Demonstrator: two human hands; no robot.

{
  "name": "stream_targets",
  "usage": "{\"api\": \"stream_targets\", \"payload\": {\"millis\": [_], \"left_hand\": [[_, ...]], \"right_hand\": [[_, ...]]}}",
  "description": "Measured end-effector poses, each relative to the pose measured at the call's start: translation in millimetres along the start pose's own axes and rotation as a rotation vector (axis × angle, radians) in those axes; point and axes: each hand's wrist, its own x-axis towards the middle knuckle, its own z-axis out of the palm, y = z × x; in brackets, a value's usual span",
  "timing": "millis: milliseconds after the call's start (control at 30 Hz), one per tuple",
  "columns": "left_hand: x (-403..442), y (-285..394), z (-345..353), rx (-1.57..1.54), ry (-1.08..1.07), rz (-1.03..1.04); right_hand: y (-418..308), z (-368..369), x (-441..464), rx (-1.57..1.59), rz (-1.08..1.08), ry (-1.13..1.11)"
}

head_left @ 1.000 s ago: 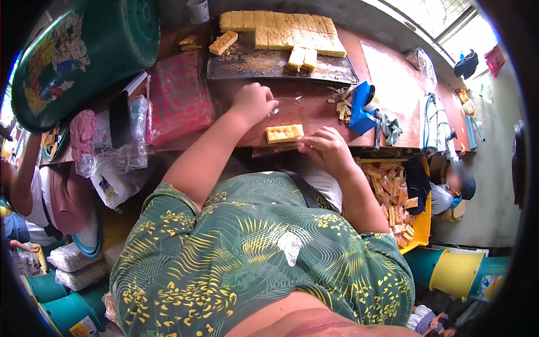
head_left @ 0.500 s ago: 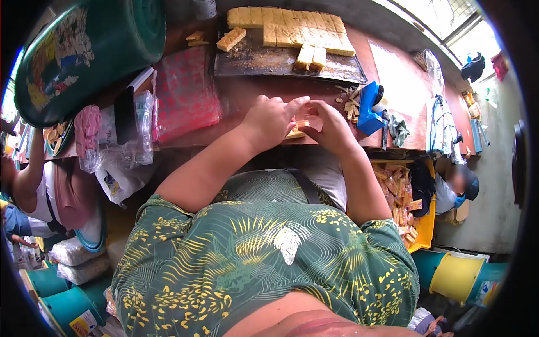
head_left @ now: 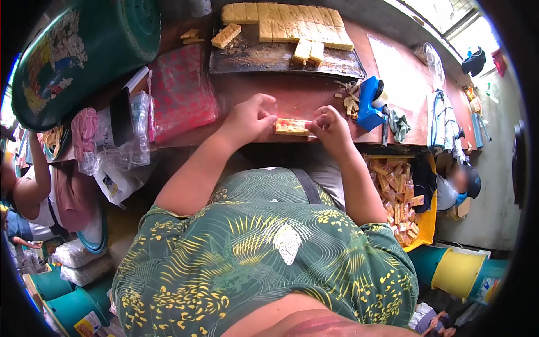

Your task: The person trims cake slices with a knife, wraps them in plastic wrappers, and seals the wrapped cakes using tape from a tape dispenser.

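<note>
A rectangular cake bar (head_left: 291, 126) in clear plastic with red print lies at the table's front edge, between my hands. My left hand (head_left: 251, 117) is at its left end, thumb and fingers bent toward the plastic there; the exact contact is hard to see. My right hand (head_left: 332, 129) pinches the right end between thumb and fingertips. Beyond them stands a dark baking tray (head_left: 252, 59) with a slab of cut yellow cake (head_left: 303, 25), and a few loose bars on the tray. Left of my hands is a stack of red-printed plastic sheets (head_left: 182, 92).
A blue tape dispenser (head_left: 370, 104) stands right of my hands, beside crumbs and scraps (head_left: 351, 105). Below the table edge, a yellow crate (head_left: 429, 224) holds many wrapped bars. A large green bin (head_left: 84, 56) is at the left. Other people are at both sides.
My hands have moved apart and slightly down. The wrapped bar, mostly hidden behind them before, now shows flat between them.
</note>
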Motion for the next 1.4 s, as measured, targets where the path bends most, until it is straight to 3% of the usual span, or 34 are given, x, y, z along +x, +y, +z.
{"api": "stream_targets", "payload": {"millis": [100, 200, 233, 333, 433, 533, 567, 667, 767, 900, 967, 1000, 1100, 1200, 1267, 1400], "left_hand": [[-2.4, -4.6, -3.4, -0.395, -0.041, -0.166], [9.4, -27.4, -11.5, -0.316, -0.218, -0.053], [7.9, -26.2, -16.4, -0.368, -0.295, -0.144], [-0.9, -13.5, -11.3, -0.379, -0.182, -0.186], [-2.8, -6.7, -3.0, -0.441, -0.088, -0.153], [-0.3, -6.1, -4.7, 0.237, 0.17, 0.159], [-2.0, -4.0, -2.9, 0.347, 0.206, 0.139], [-11.5, 12.8, -8.3, 0.603, 0.275, 0.251], [-15.7, 1.3, -8.6, 0.503, 0.115, 0.089], [-10.8, -11.2, -6.7, 0.52, 0.066, -0.054], [-5.7, -20.4, -2.6, 0.484, 0.135, 0.052], [-4.2, -15.3, -3.6, 0.467, 0.174, 0.108], [-5.1, 3.1, -15.1, 0.597, -0.162, 0.041], [-24.2, 19.6, -9.2, 0.84, -0.159, 0.182], [-33.7, 14.7, -5.0, 0.877, -0.087, 0.338], [7.0, 13.3, -13.9, 0.78, -0.297, 0.103]], "right_hand": [[27.6, 7.5, 4.5, 0.437, -0.018, 0.015], [43.3, 0.1, 10.4, 0.146, -0.197, 0.0], [47.3, -4.2, 13.1, 0.149, -0.244, -0.1], [40.1, 1.2, 7.8, 0.317, 0.032, -0.094], [17.8, 4.0, 0.9, 0.227, 0.025, -0.079], [34.9, 8.4, 8.9, 0.203, -0.088, 0.061], [40.1, 7.0, 11.0, 0.121, -0.066, 0.077], [13.2, -5.3, 0.9, -0.426, -0.32, 0.186], [28.8, -8.5, -1.2, -0.553, -0.402, 0.171], [20.6, -11.8, 0.7, -0.626, -0.248, 0.129], [9.0, -15.3, 1.1, -0.67, -0.17, 0.146], [9.1, -15.5, 1.0, -0.667, -0.238, 0.138], [23.4, -11.0, -0.8, -0.679, -0.383, 0.095], [15.8, 3.5, -29.0, -0.868, -0.478, 0.158], [0.9, 12.0, -47.0, -0.831, -0.408, 0.136], [3.9, -6.4, -17.9, -0.806, -0.385, 0.053]]}}
